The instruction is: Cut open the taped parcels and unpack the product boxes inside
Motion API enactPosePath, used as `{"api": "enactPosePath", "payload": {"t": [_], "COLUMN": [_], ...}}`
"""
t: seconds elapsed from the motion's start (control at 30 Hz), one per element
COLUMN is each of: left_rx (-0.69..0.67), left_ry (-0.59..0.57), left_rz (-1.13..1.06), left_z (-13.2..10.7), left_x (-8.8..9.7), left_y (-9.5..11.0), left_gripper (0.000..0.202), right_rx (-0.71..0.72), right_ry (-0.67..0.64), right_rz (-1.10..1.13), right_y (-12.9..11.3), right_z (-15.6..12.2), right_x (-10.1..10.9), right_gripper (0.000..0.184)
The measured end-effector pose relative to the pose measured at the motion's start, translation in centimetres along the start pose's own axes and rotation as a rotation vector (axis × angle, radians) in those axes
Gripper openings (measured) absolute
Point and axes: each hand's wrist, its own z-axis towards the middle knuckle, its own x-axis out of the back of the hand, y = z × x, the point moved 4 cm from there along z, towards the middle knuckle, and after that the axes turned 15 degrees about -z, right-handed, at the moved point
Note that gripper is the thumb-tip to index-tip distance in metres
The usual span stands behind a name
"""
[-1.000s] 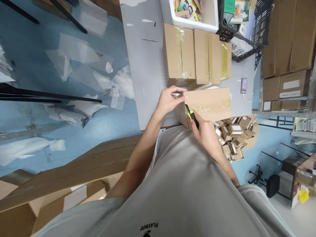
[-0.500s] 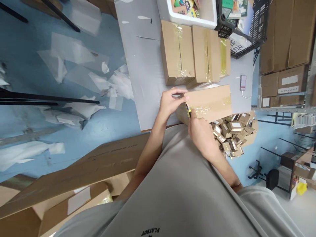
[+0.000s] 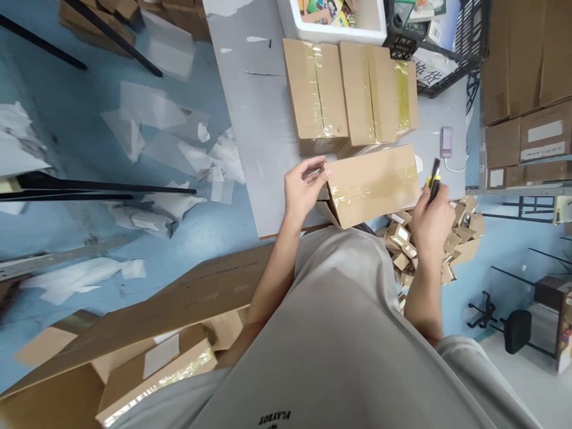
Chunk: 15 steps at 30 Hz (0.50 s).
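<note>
A taped cardboard box (image 3: 373, 185) lies on its side at the table's near edge, with its left end slit open and a flap standing loose there. My left hand (image 3: 304, 185) grips the upper corner at that left end, thumb on the top face and fingers curled behind. Off the box's right end, my right hand (image 3: 431, 217) is closed around a black and yellow utility knife (image 3: 433, 182), its tip pointing up and away from me. The knife is clear of the cardboard.
Behind the box stand several taped cartons (image 3: 317, 98), a white foam box (image 3: 333, 33) of colourful books and a black crate (image 3: 440, 53). A phone (image 3: 445, 142) on a cable lies to the right. Small boxes (image 3: 402, 235) are heaped beside the table; a large open carton (image 3: 192, 286) is at left.
My right hand has moved the utility knife from the box's left end to beyond its right end. The left end now gapes more, with its flap loose. My left hand stays at the corner.
</note>
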Motion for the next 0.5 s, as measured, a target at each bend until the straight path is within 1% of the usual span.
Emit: {"api": "enactPosePath", "payload": {"t": [0.03,0.1,0.17,0.2,0.3,0.37,0.43,0.5], "left_rx": [-0.016,-0.042,-0.056,-0.062,-0.093,-0.134,-0.177,-0.200], "left_ry": [0.015,0.040,0.059,0.067,0.089,0.091,0.065,0.004], "left_rz": [0.009,0.037,0.075,0.099,0.220,0.334,0.413,0.438], "left_z": [-0.2,-0.6,-1.1,-1.3,-1.6,-1.7,-1.7,-1.7], "left_x": [-0.1,-0.2,-0.1,-0.1,-0.2,-1.0,-3.0,-6.1], "left_y": [-0.1,-0.2,-0.2,0.0,1.5,3.1,4.6,5.2], "left_gripper": [0.058,0.057,0.054,0.053,0.049,0.045,0.044,0.044], "right_rx": [-0.043,-0.034,-0.006,-0.002,0.006,0.028,0.061,0.098], "right_ry": [0.034,-0.010,-0.056,-0.065,-0.102,-0.171,-0.247,-0.294], "right_rz": [0.016,0.040,0.050,0.053,0.096,0.172,0.262,0.333], "right_y": [1.4,3.3,4.3,4.5,4.7,4.9,5.3,5.8], "right_z": [1.5,3.5,3.8,3.5,2.6,2.5,2.8,3.3], "right_x": [-1.5,-4.5,-6.5,-7.0,-7.0,-6.7,-6.6,-6.7], "right_gripper": [0.053,0.048,0.045,0.044,0.044,0.044,0.043,0.045]}}
